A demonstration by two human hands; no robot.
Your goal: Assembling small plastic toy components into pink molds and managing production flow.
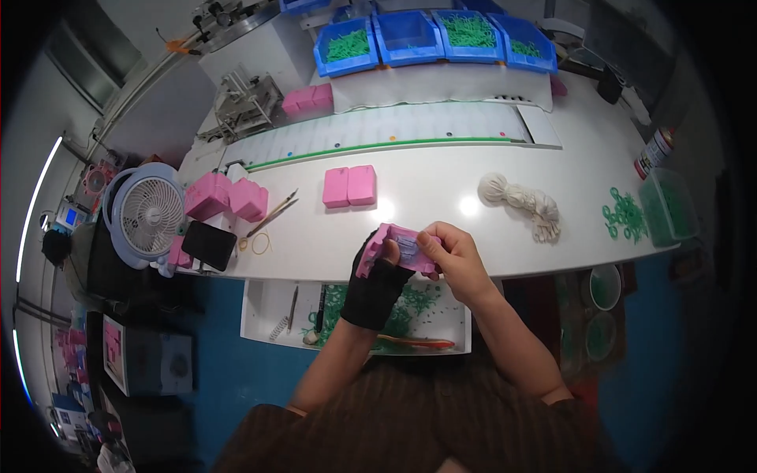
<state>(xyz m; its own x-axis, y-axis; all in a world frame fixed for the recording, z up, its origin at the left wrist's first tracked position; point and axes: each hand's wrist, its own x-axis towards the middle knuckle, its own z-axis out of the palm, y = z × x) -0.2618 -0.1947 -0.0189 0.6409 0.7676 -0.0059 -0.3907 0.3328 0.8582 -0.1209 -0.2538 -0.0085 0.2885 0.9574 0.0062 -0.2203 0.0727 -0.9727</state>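
An opened pink rubber mould (pixel 382 240) with a greyish-lilac hollow is held just over the table's front edge. My left hand (pixel 374 293), in a black fingerless glove, cradles it from the left, the thumb reaching into the hollow. With bent fingers and thumb, my right hand (pixel 460 262) pinches the mould's right side. Whether a small piece lies inside the hollow, I cannot tell. Beyond my hands, two pink mould blocks (pixel 348 188) sit side by side on the white table (pixel 426 177).
Below my hands an open drawer (pixel 254 323) holds green pieces and tools. Left are stacked pink blocks (pixel 208 195), a fan (pixel 151 211) and a black pad (pixel 209 245). A bundled cloth (pixel 520 201) and loose green pieces (pixel 624 213) lie right. Blue bins (pixel 408 38) stand behind.
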